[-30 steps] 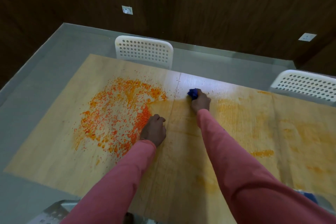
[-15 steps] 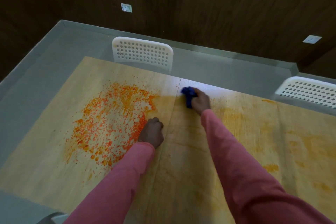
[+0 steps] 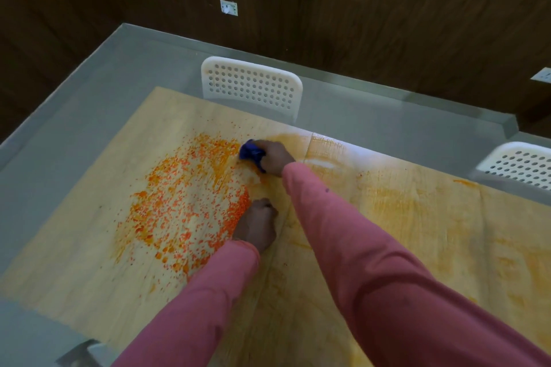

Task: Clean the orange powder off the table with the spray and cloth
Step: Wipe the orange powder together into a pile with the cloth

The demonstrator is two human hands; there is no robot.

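Orange powder | step: wiping its far edge | right hand grips blue cloth | left hand fisted, braced on table | next: sweep leftward.

- We saw a white chair with a perforated backrest standing at the far edge of the counter, its back rising just above that edge.
- We saw a second white chair of the same perforated kind at the right, cut off by the frame.
- We noted a dark wood-panelled wall behind both chairs.
- We noted a white wall socket on that panelling, above the first chair, and another socket at the right edge.
- We saw a grey floor running between wall and chairs.
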